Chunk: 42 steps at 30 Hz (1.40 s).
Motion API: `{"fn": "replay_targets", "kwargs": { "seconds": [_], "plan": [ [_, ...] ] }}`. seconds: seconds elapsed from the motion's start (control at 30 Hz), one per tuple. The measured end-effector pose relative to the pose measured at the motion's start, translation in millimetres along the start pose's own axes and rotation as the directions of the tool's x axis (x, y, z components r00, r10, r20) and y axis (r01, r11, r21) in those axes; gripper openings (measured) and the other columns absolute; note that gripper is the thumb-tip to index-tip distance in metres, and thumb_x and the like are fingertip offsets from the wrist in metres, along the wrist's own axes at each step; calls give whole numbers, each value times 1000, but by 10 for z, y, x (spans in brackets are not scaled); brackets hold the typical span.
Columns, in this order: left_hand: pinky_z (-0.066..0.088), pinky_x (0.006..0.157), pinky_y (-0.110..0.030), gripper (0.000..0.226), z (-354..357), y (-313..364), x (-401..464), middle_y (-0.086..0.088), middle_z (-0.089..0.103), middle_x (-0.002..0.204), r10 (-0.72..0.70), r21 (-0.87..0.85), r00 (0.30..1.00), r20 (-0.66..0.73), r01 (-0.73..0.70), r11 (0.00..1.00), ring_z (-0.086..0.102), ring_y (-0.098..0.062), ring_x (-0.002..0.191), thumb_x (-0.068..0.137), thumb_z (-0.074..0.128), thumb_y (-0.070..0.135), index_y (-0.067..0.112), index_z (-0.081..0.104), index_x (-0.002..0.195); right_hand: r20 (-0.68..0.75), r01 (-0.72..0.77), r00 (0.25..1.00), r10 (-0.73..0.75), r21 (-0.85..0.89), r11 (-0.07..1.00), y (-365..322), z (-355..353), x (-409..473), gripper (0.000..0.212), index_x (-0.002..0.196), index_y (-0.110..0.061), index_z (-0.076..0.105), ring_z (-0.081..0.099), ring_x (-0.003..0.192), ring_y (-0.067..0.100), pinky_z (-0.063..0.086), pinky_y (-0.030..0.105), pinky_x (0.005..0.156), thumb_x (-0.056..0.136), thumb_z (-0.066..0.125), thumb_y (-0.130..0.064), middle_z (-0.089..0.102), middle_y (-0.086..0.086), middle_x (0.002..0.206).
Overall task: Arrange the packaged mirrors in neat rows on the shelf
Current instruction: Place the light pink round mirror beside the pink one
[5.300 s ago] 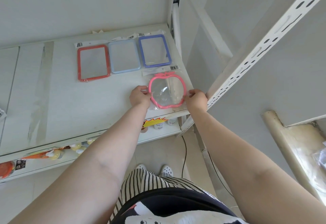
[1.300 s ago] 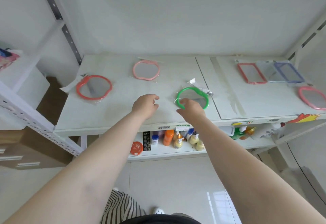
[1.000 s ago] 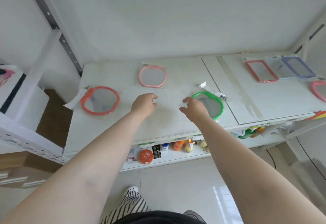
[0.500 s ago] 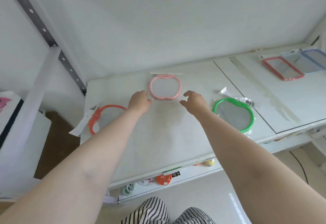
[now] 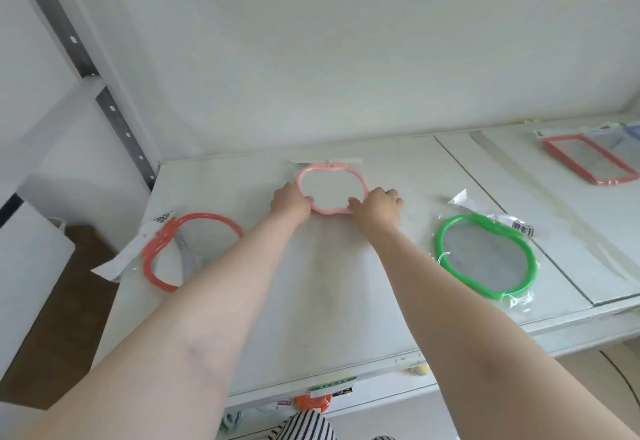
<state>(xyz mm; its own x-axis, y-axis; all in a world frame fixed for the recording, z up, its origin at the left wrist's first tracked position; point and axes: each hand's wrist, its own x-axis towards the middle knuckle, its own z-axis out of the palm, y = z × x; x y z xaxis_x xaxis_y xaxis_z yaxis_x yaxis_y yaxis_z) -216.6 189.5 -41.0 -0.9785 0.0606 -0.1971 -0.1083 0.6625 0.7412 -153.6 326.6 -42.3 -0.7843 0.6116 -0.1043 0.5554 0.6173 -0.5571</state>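
A pink apple-shaped packaged mirror lies near the back of the white shelf. My left hand grips its lower left rim and my right hand grips its lower right rim. An orange-red round packaged mirror lies to the left, partly hidden by my left forearm. A green apple-shaped packaged mirror lies to the right near the front edge. A red rectangular packaged mirror sits at the far right.
A perforated metal upright stands at the shelf's back left corner. A lower shelf with small bottles and an orange item shows under the front edge. A white box stands left of the shelf.
Both hands reached forward from the bare shelf surface and took hold of the pink mirror's lower rim. The green mirror stays where the right hand left it.
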Motion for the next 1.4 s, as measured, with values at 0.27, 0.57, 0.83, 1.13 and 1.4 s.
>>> {"fn": "replay_targets", "kwargs": {
  "seconds": [0.27,0.57,0.83,1.13,1.4],
  "plan": [
    [46,62,-25,38,-457,304,-651,-9,58,92,-70,-511,986,149,137,849,60,-22,72,88,55,-6,2,52,125,207,-215,973,97,686,695,33,-581,-507,33,124,-15,51,58,68,22,46,29,62,91,55,-13,63,8,82],
    [51,58,-23,47,-716,745,-1533,-15,58,101,-73,-558,968,239,199,805,56,-17,61,87,58,-7,9,46,130,271,-324,944,188,873,366,140,-1290,-1143,39,120,-15,56,62,63,22,58,21,58,87,57,5,64,19,88],
    [49,65,-24,32,-830,577,-1912,-2,57,79,-61,-654,930,363,301,694,53,-13,69,90,55,0,6,58,121,335,-374,927,165,824,426,532,-1644,-1801,53,126,-11,56,64,60,19,60,24,60,79,60,12,65,16,80],
    [52,68,-24,35,-1144,173,-2573,-3,54,81,55,-586,863,502,294,755,53,-13,72,90,48,-11,18,56,109,292,-367,930,223,769,523,697,-1646,-2791,47,122,-14,59,63,61,23,59,28,65,82,59,10,66,17,75],
    [53,68,-28,66,-874,-30,-3103,-8,62,121,6,-482,847,532,296,825,61,-19,83,86,52,-13,16,38,144,229,-403,894,386,789,464,1085,-1559,-3633,51,127,-13,56,61,62,21,59,22,54,81,60,7,63,17,88]
  ]
}}
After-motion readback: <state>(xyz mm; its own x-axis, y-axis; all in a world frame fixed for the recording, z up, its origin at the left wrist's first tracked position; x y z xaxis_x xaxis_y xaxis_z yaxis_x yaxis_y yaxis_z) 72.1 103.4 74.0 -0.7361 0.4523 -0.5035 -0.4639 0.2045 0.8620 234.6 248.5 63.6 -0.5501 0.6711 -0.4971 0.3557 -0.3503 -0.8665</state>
